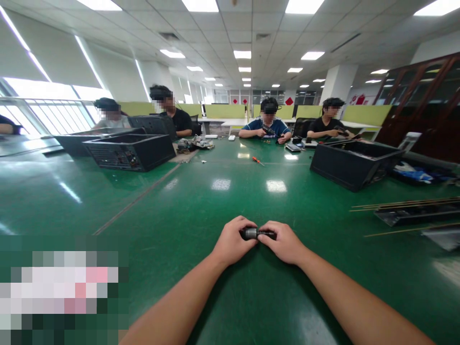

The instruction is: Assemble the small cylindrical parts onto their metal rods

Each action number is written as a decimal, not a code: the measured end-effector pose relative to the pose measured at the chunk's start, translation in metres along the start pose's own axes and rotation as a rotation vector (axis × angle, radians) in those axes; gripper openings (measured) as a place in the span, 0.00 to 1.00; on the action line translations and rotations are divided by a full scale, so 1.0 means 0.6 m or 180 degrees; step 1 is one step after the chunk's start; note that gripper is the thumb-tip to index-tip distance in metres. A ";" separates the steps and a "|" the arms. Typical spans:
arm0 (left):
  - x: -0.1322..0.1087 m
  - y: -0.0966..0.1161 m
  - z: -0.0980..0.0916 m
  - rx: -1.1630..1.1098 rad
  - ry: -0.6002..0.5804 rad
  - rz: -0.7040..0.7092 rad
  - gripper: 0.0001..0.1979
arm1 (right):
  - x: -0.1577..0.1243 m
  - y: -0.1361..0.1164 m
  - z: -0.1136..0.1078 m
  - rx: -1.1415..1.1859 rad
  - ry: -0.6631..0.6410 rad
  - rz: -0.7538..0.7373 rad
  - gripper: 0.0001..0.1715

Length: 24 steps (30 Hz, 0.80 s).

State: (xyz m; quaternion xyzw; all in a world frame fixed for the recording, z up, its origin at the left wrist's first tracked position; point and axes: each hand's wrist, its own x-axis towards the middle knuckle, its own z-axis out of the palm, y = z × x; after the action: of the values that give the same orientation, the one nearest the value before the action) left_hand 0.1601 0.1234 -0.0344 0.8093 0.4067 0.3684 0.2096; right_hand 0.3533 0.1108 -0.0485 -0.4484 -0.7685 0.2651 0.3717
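Held level between my two hands, just above the green tabletop, is a dark cylindrical tool [251, 233] with a grey collar and a thin shaft. I cannot make out its exact kind, as my fingers cover much of it. My left hand [235, 242] is closed around the thick end. From the other side, the thumb and fingers of my right hand [282, 241] close on the thin dark end, and the fingertips of both hands nearly meet.
An orange screwdriver [258, 161] lies farther up the green table [187, 201]. Black computer cases stand left [132, 151] and right [354, 165]. Thin rods [402, 205] lie over a dark tray at right. Several people work across the table; one [266, 125] holds a dark tool.
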 end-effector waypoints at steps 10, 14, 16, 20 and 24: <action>0.000 -0.001 0.000 -0.0014 -0.0001 -0.0018 0.13 | 0.001 0.005 0.001 -0.0084 -0.0010 0.0012 0.07; 0.000 0.000 -0.001 -0.0042 0.0007 -0.0054 0.13 | 0.001 0.004 0.001 -0.0085 -0.0003 0.0024 0.07; 0.000 0.000 -0.001 -0.0039 0.0012 -0.0051 0.13 | 0.001 0.003 0.000 -0.0097 -0.0008 0.0029 0.07; 0.000 -0.002 0.000 -0.0032 0.0036 -0.0026 0.14 | 0.002 0.005 0.000 -0.0110 -0.0001 0.0029 0.07; -0.001 -0.004 0.002 -0.0011 0.0060 -0.0051 0.14 | 0.002 0.005 0.001 -0.0090 0.0013 0.0002 0.07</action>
State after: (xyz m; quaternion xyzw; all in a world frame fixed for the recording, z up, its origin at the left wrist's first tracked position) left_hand 0.1596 0.1244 -0.0369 0.8021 0.4145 0.3750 0.2101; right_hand 0.3540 0.1131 -0.0504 -0.4543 -0.7712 0.2534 0.3668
